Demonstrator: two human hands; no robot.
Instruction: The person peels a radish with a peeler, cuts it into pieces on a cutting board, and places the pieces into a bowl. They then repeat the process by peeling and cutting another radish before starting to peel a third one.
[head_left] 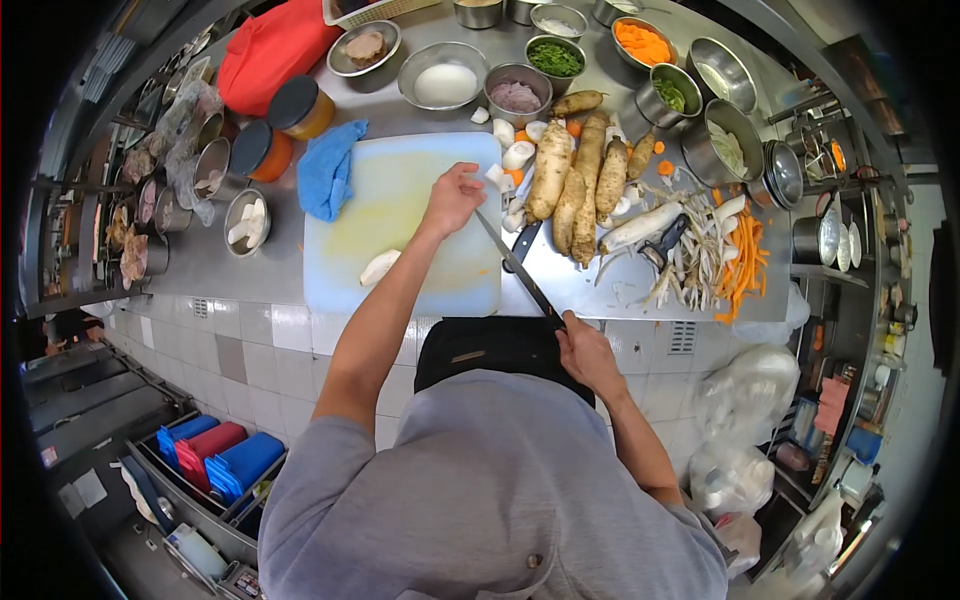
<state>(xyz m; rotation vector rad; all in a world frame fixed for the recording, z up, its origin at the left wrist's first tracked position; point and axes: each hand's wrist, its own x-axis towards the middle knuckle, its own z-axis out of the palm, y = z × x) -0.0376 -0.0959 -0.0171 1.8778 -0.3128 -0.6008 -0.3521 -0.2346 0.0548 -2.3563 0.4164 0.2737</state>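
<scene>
My right hand (pixel 588 352) is closed around the handle of a long kitchen knife (pixel 515 262) at the table's front edge. Its blade slants up and left, the tip close to my left hand (pixel 455 198). That hand is over the upper right of the white cutting board (pixel 400 215), fingers loosely bent and apart, with no object visible in them. A white peeled piece (pixel 380 267) lies on the board below my left forearm. White chunks (pixel 518 155) and orange carrot pieces sit just beyond the board's right edge. Long brown unpeeled roots (pixel 550 172) are piled beside them.
Right of the roots lie a peeled white root (pixel 640 228), a black-handled peeler (pixel 662 243), pale peelings (pixel 690 260) and orange shreds (pixel 742 260). Metal bowls of chopped food, including greens (pixel 555 58), line the back. A blue cloth (pixel 328 170) touches the board's left side.
</scene>
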